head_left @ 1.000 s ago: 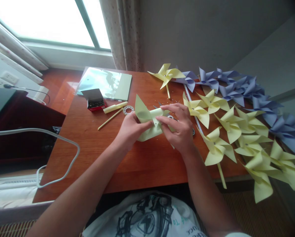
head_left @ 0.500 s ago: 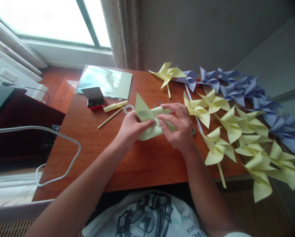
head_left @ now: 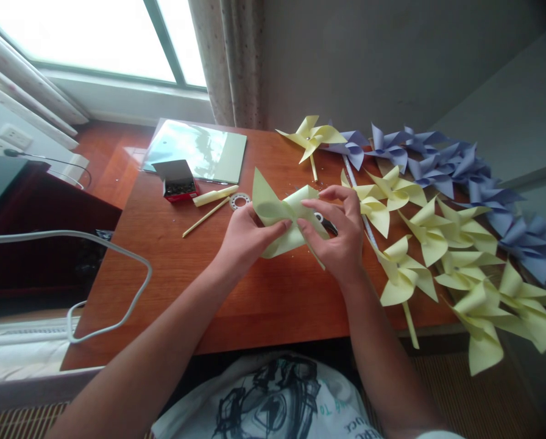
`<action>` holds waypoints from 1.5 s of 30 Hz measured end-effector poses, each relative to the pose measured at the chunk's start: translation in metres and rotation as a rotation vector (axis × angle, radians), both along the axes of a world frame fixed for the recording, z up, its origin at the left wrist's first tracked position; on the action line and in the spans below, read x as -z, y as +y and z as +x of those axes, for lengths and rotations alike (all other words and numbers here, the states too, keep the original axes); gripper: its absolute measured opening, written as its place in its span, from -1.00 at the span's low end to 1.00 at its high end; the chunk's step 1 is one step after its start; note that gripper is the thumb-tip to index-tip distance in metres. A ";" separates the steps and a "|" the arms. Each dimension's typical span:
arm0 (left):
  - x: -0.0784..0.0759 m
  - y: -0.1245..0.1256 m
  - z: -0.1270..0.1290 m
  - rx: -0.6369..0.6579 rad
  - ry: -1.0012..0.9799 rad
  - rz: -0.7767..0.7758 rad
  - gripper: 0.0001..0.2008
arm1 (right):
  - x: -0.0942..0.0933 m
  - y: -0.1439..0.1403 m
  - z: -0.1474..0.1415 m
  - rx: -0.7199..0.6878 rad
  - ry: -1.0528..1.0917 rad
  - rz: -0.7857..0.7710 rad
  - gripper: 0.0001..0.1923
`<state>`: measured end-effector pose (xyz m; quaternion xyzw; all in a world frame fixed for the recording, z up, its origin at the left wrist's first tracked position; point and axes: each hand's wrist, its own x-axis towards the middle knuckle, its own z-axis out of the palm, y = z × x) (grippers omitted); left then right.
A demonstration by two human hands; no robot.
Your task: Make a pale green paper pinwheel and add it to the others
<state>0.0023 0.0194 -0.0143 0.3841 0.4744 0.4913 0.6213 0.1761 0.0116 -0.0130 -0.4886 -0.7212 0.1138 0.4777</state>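
Note:
Both hands hold a half-folded pale yellow paper pinwheel [head_left: 280, 216] just above the middle of the wooden table [head_left: 255, 305]. My left hand [head_left: 244, 239] pinches its left side, thumb at the centre. My right hand [head_left: 339, 235] grips the right side, fingers curled over a folded flap. Scissors with black handles [head_left: 325, 222] lie partly hidden under my right hand.
Finished yellow pinwheels [head_left: 419, 244] and purple pinwheels [head_left: 460, 171] cover the table's right side. A red box of pins [head_left: 177, 181], rolled yellow sticks [head_left: 213, 198], a tape ring [head_left: 239, 200] and a glossy sheet [head_left: 195, 151] lie at back left. A white cable [head_left: 117, 286] loops at the left.
My right hand has slid right and lifted a flap of the yellow pinwheel, uncovering the scissors' handle. My left hand has kept its grip at the centre.

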 end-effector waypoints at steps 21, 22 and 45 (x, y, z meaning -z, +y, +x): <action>0.006 -0.006 0.004 0.141 0.665 0.439 -0.92 | 0.002 0.000 0.003 -0.091 0.540 -0.331 -0.55; 0.006 -0.008 0.005 0.162 0.737 0.459 -0.92 | 0.001 0.000 0.003 -0.116 0.534 -0.355 -0.53; 0.008 0.001 0.001 0.087 0.258 0.141 -0.82 | 0.005 0.002 0.004 -0.089 0.269 -0.290 -0.92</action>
